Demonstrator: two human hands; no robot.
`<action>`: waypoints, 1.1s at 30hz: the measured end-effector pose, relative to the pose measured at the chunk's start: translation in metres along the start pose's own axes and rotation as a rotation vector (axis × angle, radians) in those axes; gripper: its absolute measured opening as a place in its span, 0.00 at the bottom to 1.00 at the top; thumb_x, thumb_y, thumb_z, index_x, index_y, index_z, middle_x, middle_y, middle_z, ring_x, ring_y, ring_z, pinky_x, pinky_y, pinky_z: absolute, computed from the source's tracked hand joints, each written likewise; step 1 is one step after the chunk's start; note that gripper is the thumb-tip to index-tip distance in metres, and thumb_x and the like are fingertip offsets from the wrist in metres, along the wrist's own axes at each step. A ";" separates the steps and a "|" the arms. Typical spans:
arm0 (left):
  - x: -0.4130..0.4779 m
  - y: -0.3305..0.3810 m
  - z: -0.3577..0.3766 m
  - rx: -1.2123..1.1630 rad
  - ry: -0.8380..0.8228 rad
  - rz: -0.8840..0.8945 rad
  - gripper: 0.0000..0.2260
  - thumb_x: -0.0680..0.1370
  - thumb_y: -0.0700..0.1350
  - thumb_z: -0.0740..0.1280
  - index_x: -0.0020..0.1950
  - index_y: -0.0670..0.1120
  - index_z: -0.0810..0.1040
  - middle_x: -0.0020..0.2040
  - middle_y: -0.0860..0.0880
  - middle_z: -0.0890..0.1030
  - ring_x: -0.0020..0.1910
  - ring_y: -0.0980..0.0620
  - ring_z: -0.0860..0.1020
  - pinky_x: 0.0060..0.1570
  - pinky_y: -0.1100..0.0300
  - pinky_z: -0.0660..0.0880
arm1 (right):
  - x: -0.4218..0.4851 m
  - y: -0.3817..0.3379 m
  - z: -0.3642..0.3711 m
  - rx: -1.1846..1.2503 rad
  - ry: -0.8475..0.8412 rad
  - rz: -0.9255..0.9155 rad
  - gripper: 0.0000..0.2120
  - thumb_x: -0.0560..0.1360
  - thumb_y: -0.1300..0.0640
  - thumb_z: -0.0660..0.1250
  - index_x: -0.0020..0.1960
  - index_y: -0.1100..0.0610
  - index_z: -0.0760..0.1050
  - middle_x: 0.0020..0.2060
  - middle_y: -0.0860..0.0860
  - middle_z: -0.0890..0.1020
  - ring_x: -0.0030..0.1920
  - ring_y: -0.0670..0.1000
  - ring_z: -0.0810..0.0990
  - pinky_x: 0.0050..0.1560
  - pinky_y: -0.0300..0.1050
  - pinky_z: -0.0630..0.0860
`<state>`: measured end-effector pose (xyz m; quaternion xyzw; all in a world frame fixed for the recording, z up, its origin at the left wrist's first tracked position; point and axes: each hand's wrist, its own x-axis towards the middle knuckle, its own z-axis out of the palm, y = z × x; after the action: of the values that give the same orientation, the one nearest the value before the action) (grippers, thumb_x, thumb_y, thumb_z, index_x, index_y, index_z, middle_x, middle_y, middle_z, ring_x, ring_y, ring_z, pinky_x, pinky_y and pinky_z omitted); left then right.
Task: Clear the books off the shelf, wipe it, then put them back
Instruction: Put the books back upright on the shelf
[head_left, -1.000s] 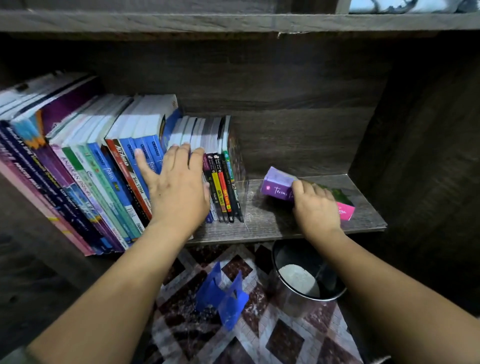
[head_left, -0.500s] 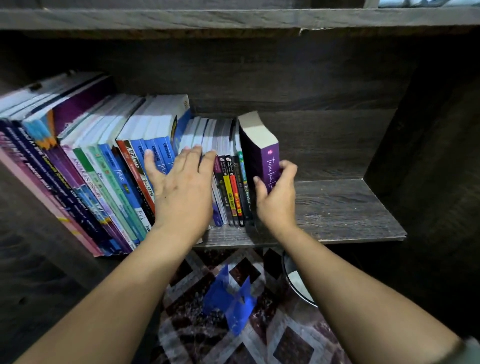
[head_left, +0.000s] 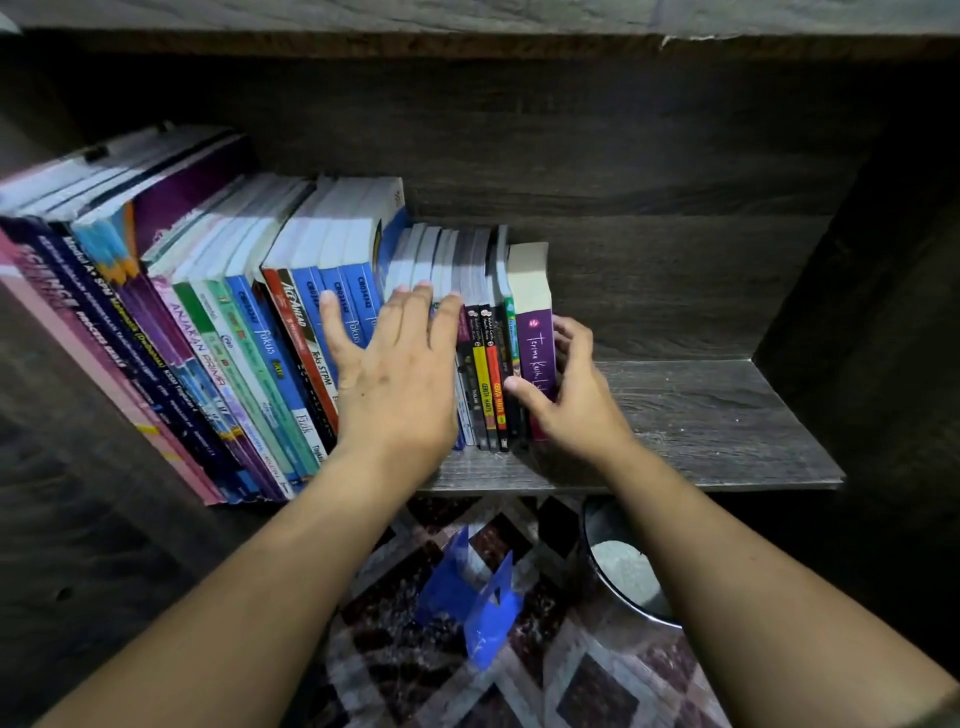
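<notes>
1. Purple paperback w/ white script on its spine (head_left: 537, 358) stands upright at the right end of the book row (head_left: 249, 338) on the dark wood-grain shelf (head_left: 701, 415), long axis vertical.
2. Right hand (head_left: 571, 395) grips it, thumb on the spine, fingers round its right cover; book sits just left of the palm.
3. Left hand (head_left: 400, 374), fingers straight, presses flat on the spines beside it.
4. Next, I'd guess: push it flush leftward.

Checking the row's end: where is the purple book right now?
In the head view the purple book stands upright at the right end of the row on the shelf, beside a green-spined book, gripped by the right hand.
</notes>
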<state>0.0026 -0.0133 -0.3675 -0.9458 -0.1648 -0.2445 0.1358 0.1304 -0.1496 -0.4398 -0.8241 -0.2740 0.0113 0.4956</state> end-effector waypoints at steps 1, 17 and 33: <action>0.000 0.002 -0.001 -0.001 -0.007 -0.011 0.36 0.71 0.46 0.70 0.76 0.49 0.57 0.73 0.47 0.63 0.73 0.48 0.61 0.67 0.32 0.39 | 0.002 -0.001 -0.003 0.021 -0.024 0.014 0.38 0.71 0.45 0.74 0.72 0.45 0.54 0.68 0.44 0.69 0.65 0.47 0.72 0.67 0.50 0.70; 0.020 0.049 0.002 0.018 -0.065 -0.021 0.28 0.78 0.52 0.61 0.76 0.51 0.56 0.78 0.42 0.43 0.76 0.36 0.46 0.68 0.30 0.40 | 0.013 -0.021 -0.049 -0.015 -0.120 -0.021 0.41 0.74 0.72 0.58 0.75 0.34 0.54 0.70 0.48 0.71 0.68 0.46 0.71 0.70 0.51 0.69; -0.009 0.067 -0.022 -0.646 -0.191 -0.285 0.32 0.75 0.37 0.65 0.69 0.58 0.50 0.58 0.46 0.72 0.46 0.44 0.78 0.43 0.51 0.75 | 0.014 -0.031 -0.057 -0.031 -0.051 -0.009 0.18 0.79 0.49 0.63 0.67 0.40 0.66 0.60 0.47 0.77 0.57 0.50 0.78 0.62 0.46 0.72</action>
<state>0.0114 -0.0833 -0.3650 -0.9260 -0.2214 -0.2110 -0.2212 0.1452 -0.1788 -0.3822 -0.8298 -0.2904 0.0260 0.4758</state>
